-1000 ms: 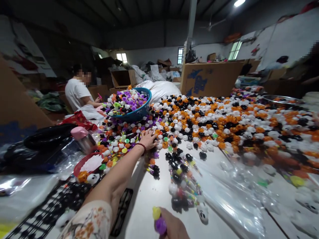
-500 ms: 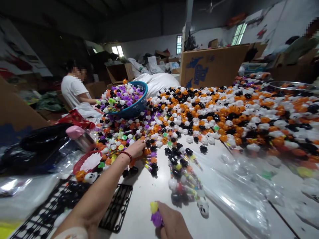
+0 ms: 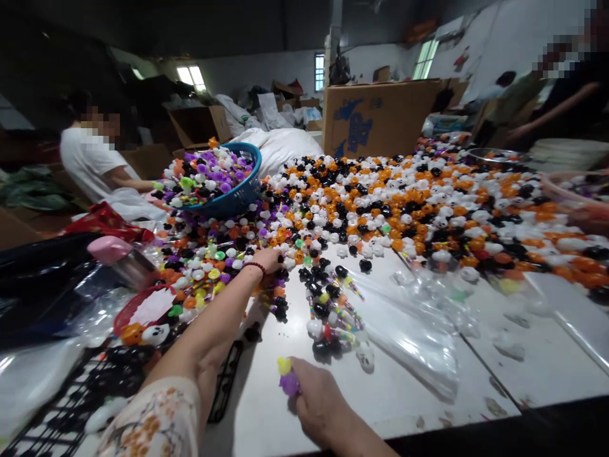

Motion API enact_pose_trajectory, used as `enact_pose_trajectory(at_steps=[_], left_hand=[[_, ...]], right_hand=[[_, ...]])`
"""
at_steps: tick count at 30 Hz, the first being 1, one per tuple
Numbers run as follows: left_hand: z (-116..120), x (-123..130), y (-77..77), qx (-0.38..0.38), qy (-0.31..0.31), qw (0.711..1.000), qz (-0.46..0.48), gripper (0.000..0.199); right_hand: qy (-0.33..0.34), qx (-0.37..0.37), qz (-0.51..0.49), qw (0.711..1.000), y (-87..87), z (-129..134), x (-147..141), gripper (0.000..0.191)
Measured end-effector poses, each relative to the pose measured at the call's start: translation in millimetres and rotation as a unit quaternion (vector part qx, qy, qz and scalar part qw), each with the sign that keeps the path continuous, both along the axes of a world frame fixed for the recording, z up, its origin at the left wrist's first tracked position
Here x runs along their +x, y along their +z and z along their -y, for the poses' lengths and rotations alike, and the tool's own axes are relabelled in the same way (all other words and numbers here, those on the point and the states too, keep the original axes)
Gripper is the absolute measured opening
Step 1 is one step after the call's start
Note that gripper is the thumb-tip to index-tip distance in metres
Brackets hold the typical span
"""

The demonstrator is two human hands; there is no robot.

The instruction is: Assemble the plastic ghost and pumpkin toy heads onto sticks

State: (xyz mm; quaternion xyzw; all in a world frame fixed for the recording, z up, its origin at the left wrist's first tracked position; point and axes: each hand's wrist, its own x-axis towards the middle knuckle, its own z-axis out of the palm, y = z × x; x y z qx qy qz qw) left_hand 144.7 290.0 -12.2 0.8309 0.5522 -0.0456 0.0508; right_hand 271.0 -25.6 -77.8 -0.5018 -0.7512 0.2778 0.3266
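Note:
My left hand (image 3: pixel 268 259) reaches over the near edge of a heap of small Halloween toys, fingers curled down beside black ones; what they grip is hidden. A dark red bead bracelet (image 3: pixel 257 269) circles that wrist. Low in the middle, my right hand (image 3: pixel 318 395) is closed on small toys, a purple one (image 3: pixel 288 384) with a yellow one (image 3: pixel 284 365) above it. Between the hands and slightly right lies a loose group of toys with candy-filled tubes (image 3: pixel 340 311), mostly black-topped. A white skull toy (image 3: pixel 365 357) lies at its near end.
Clear plastic bags (image 3: pixel 413 336) lie on the white table (image 3: pixel 266 412) to the right. A blue basket (image 3: pixel 245 184) brims with toys behind the heap. At left are a pink-lidded bottle (image 3: pixel 114 254), a red dish (image 3: pixel 124 311) and black plastic racks (image 3: pixel 52 406). Co-workers are at left and right.
The view has swung right and the scene shifts left. My left hand has moved slightly farther into the heap. My right hand still grips the purple and yellow toys.

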Motion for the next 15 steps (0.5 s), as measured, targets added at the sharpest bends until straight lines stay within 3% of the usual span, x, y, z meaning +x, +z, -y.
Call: enact_pose_trajectory(at_steps=[5,10,13,15], left_hand=[[-8,10,-2.8,-0.02,0.031,0.999,0.03,0.038],[-9,1,2.0,-0.031,0.089,0.985,0.145,0.031],[-3,-6,5.4,-0.038,0.147,0.953,0.261,0.034],[6,-9,7.3,-0.045,0.184,0.917,0.352,0.037]], right_hand=[[-0.021,0.004,0.039,0.999,-1.3,-1,-3,0.032],[-0.041,-0.005,0.062,0.997,-5.9,0,-6,0.045],[-0.049,0.014,0.07,0.996,-14.9,0,-7,0.072],[-0.057,0.023,0.069,0.996,-21.4,0,-8,0.087]])
